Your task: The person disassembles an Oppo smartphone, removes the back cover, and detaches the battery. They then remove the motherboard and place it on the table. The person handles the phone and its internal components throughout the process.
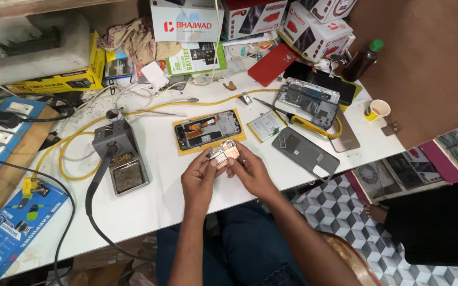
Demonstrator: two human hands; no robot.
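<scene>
Both hands, left hand (200, 177) and right hand (250, 170), pinch a small board (223, 153) between them near the table's (155, 201) front edge, its long side lying left to right.

My desk (160, 196): white top, scuffed. On it, left to right: blue packaged earphone card (11, 233); grey soldering stand (120, 156) with black cable; looped yellow cable (75, 143); opened phone (208, 130) on a yellow mat; small battery (266, 125); grey back cover (306, 151); second opened phone (311, 103); red case (273, 64); paper cup (378, 109); brown bottle (362, 60); stacked boxes (250, 18) along the far edge.
</scene>
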